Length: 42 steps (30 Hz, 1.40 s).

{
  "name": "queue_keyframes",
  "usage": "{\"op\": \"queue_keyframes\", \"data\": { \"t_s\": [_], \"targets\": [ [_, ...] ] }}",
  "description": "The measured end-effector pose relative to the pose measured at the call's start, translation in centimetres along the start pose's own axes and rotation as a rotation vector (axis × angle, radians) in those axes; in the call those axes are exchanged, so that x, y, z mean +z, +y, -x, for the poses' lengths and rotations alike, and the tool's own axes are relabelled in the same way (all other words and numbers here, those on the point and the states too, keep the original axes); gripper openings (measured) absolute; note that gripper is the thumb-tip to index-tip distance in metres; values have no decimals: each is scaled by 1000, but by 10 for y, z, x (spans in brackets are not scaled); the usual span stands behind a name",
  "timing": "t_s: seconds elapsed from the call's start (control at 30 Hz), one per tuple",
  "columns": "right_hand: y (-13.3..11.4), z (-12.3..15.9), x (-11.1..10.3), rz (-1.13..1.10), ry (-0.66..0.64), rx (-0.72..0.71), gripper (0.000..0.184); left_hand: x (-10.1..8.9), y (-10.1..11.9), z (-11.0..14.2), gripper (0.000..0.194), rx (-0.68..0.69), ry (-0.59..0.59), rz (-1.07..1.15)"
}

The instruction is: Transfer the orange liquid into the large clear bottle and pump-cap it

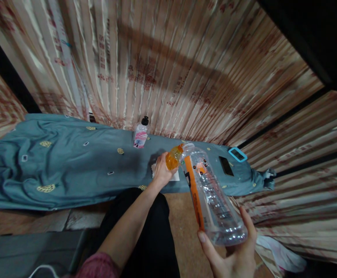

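My right hand (234, 253) grips the base of a large clear plastic bottle (211, 193) with an orange label, tilted so its open mouth points up and left. My left hand (161, 170) holds a small orange bottle (174, 157), its neck touching the big bottle's mouth. Both hang over a surface covered with a blue-green cloth (70, 166). Under my left hand a white paper (175, 177) lies on the cloth.
A small clear bottle with a pink label and black cap (141, 133) stands at the cloth's back edge. A black phone (225, 166) and a blue-framed device (237, 154) lie at the right. Striped curtains (171, 65) hang behind. A dark case (35, 251) sits lower left.
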State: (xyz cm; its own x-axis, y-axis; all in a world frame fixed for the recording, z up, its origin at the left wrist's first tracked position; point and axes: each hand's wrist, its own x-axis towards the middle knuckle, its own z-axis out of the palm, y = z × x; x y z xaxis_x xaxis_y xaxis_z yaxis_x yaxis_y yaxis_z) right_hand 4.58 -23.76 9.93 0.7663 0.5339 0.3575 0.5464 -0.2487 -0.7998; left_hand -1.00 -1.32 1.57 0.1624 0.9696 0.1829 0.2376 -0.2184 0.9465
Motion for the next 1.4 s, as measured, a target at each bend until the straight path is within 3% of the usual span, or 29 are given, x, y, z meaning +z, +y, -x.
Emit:
{"op": "queue_keyframes", "data": {
  "t_s": [1.4],
  "targets": [
    [-4,0,2,6,22,-11,120,0,2,0,66,-35,-9,27]
  ]
}}
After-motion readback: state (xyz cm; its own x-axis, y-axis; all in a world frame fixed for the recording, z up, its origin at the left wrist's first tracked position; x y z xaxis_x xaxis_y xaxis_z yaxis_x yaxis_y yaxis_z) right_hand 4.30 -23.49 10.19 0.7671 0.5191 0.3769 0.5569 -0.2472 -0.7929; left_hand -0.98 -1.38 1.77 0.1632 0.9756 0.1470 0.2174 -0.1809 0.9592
